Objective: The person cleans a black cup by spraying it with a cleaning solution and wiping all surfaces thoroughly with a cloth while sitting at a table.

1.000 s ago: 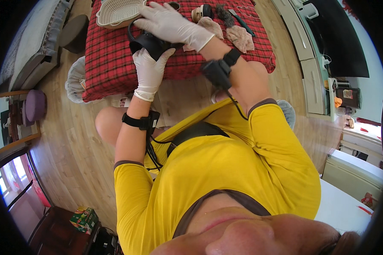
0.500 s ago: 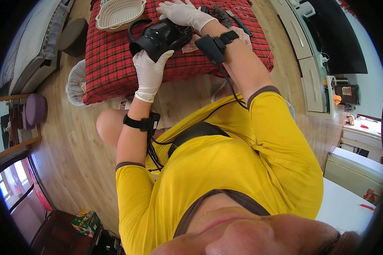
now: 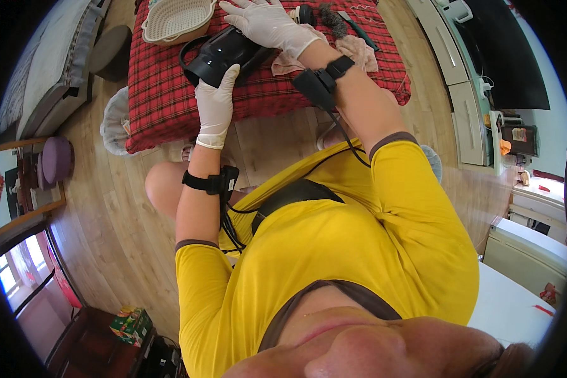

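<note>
A glossy black jug-like vessel with a loop handle (image 3: 223, 55) lies on its side at the near edge of the table, its handle toward the left. My left hand (image 3: 214, 112), in a white glove, grips its wide end, thumb on top and the other fingers hidden beneath. My right hand (image 3: 264, 25), gloved too, lies flat over the far end with its fingers spread. A pinkish cloth (image 3: 357, 53) is bunched beside my right wrist, partly under the forearm.
The table has a red plaid cloth (image 3: 154, 94). A cream woven basket (image 3: 177, 19) stands at its far left. Beyond the cloth lie a grey scrubber (image 3: 332, 22) and a dark green-handled tool (image 3: 362, 33). A lined bin (image 3: 114, 120) stands by the table's left side.
The black vessel has shifted a little left and turned, so its handle sits lower and further left. My right hand has slid left along it, and my left hand has moved slightly left with it.
</note>
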A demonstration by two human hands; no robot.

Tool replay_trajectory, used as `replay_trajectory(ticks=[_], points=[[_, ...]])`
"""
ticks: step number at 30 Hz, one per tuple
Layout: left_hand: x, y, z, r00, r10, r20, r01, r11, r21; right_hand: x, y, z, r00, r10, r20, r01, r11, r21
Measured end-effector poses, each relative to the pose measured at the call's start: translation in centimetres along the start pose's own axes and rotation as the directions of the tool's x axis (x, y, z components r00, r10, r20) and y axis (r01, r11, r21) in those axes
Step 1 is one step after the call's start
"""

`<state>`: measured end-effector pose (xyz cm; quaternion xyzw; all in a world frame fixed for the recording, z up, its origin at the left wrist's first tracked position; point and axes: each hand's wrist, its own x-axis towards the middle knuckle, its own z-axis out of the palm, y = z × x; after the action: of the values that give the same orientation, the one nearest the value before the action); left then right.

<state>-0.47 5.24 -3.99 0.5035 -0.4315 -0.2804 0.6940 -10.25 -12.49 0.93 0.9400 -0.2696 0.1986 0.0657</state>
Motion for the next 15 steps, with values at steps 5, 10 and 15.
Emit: replay_trajectory(ticks=[5, 10, 15], points=[[0.3, 0.4, -0.8, 0.984, -0.159, -0.083, 0.163, 0.986, 0.044, 1.6, -1.1, 0.7, 0.992, 0.068, -0.104, -0.059, 0.994, 0.094], [0.6, 0.3, -0.9, 0.898, -0.401, -0.183, 0.356, 0.904, -0.235, -1.3, -8.3, 1.0, 0.962, -0.074, -0.262, 0.083, 0.996, 0.025], [0.6, 0.3, -1.4, 0.868, -0.439, -0.233, 0.402, 0.895, -0.190, -1.3, -7.5, -0.7, 0.965, -0.074, -0.253, 0.049, 0.993, -0.103]])
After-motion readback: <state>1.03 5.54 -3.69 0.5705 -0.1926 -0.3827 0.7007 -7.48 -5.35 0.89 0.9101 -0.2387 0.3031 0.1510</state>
